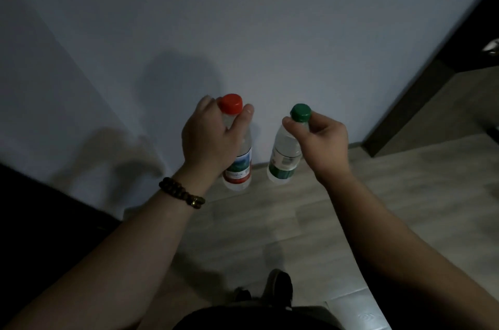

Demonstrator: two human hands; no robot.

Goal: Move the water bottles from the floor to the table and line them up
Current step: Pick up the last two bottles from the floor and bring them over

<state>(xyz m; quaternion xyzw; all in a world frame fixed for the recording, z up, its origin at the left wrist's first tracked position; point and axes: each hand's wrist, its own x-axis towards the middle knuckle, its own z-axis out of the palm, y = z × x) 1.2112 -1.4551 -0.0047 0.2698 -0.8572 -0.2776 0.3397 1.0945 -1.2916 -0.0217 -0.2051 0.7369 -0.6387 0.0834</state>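
My left hand [209,138] grips the neck of a clear water bottle with a red cap [239,165] and a red-and-blue label. My right hand [321,140] pinches the neck of a second clear bottle with a green cap [283,159] and a green label. Both bottles hang upright side by side, a small gap between them, above the wooden floor near the wall. A bead bracelet sits on my left wrist. No table shows in this view.
A pale wall [243,19] fills the upper view, meeting the light wood floor [405,194] just behind the bottles. A dark door frame [432,81] runs diagonally at the right. A dark object [40,221] fills the lower left. My shoe [278,286] shows below.
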